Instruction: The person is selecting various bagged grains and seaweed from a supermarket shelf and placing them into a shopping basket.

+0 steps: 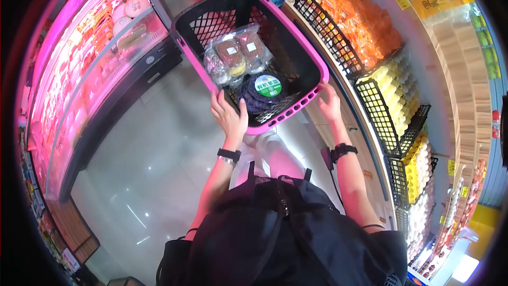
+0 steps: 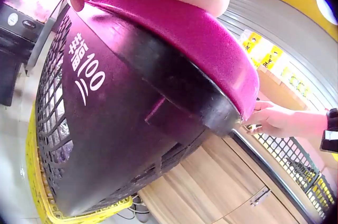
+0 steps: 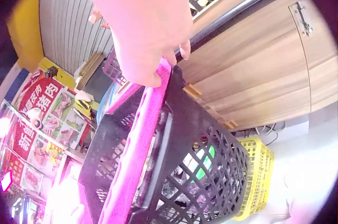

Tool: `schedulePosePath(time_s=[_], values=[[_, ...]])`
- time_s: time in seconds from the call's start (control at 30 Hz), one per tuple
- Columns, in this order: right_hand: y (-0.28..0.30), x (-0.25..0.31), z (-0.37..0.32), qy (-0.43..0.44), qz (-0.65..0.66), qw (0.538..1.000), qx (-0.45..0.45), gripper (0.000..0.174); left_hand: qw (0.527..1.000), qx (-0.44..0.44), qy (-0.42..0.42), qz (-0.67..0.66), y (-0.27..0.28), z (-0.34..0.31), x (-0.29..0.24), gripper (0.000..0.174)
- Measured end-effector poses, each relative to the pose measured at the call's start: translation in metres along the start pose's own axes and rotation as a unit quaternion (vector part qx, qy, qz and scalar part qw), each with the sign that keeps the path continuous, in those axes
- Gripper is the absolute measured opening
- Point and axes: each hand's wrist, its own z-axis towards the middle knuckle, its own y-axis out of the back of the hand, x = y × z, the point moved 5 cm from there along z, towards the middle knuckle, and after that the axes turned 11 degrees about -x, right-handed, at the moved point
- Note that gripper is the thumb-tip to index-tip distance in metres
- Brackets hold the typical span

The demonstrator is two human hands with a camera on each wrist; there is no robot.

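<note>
A black shopping basket with a pink rim is held in front of the body. My left hand grips its near left corner, the thumb on the inner side. At the near right corner, my right hand pinches the rim between thumb and fingers, as the right wrist view also shows. Inside lie several clear plastic food packs with white stickers. Nearer to me in the basket is a dark purple round pack of dried seaweed with a green and white label.
Below the basket, a yellow perforated crate appears in both wrist views. A lit meat counter stands at left. Along the right, black crates hold orange packets and trays of eggs above a wooden cabinet.
</note>
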Motion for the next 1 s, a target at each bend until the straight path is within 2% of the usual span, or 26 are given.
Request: schedulePosePath(time_s=[0.13, 0.33, 0.37, 0.4, 0.5, 0.6, 0.67, 0.73, 0.77, 0.8, 0.83, 0.87, 0.9, 0.93, 0.97, 1.0], values=[[-0.002, -0.003, -0.001, -0.024, -0.006, 1.000, -0.008, 0.039, 1.000, 0.000, -0.004, -0.009, 0.001, -0.001, 0.003, 0.060], [-0.001, -0.001, -0.002, 0.004, -0.030, 0.999, 0.028, 0.048, 1.000, -0.022, -0.013, -0.005, -0.001, -0.005, 0.005, 0.058], [-0.001, 0.002, -0.005, 0.017, -0.052, 0.998, 0.033, 0.055, 1.000, -0.026, -0.015, -0.002, -0.001, -0.005, 0.004, 0.058], [0.000, 0.005, -0.009, 0.039, -0.061, 0.997, 0.040, 0.072, 0.999, -0.028, -0.020, -0.002, -0.002, -0.006, 0.004, 0.057], [0.008, 0.004, -0.037, 0.000, -0.099, 0.995, 0.023, 0.098, 0.999, -0.029, -0.022, 0.007, -0.003, -0.008, 0.004, 0.056], [0.028, -0.020, -0.088, -0.035, -0.125, 0.992, -0.002, 0.092, 0.998, -0.030, -0.013, 0.055, -0.002, -0.012, 0.001, 0.057], [0.030, -0.072, -0.143, -0.072, -0.143, 0.985, 0.061, 0.078, 0.995, -0.074, -0.008, 0.060, -0.001, -0.017, 0.003, 0.058], [0.046, -0.117, -0.204, -0.163, -0.185, 0.943, 0.223, 0.064, 0.989, -0.136, -0.006, 0.058, 0.002, -0.022, 0.005, 0.058], [0.053, -0.153, -0.246, -0.188, -0.188, 0.938, 0.224, 0.057, 0.987, -0.151, 0.009, 0.057, 0.003, -0.026, 0.008, 0.056], [0.060, -0.190, -0.293, -0.262, -0.169, 0.911, 0.269, 0.056, 0.982, -0.174, 0.058, 0.046, 0.003, -0.031, 0.022, 0.056], [0.075, -0.217, -0.339, -0.291, -0.137, 0.909, 0.264, 0.053, 0.974, -0.197, 0.106, 0.034, -0.001, -0.039, 0.040, 0.056], [0.085, -0.257, -0.393, -0.334, -0.172, 0.882, 0.285, 0.039, 0.963, -0.219, 0.153, 0.021, -0.005, -0.049, 0.052, 0.056], [0.088, -0.307, -0.459, -0.315, -0.220, 0.871, 0.307, 0.030, 0.953, -0.209, 0.209, 0.065, -0.004, -0.066, 0.060, 0.060], [0.124, -0.288, -0.485, -0.372, -0.200, 0.846, 0.326, 0.023, 0.953, -0.185, 0.227, 0.073, -0.006, -0.086, 0.069, 0.062], [0.154, -0.279, -0.523, -0.515, -0.128, 0.788, 0.314, 0.021, 0.952, -0.160, 0.246, 0.081, -0.004, -0.109, 0.078, 0.064], [0.164, -0.302, -0.586, -0.655, -0.007, 0.721, 0.226, 0.024, 0.958, -0.107, 0.251, 0.088, 0.002, -0.134, 0.080, 0.065]])
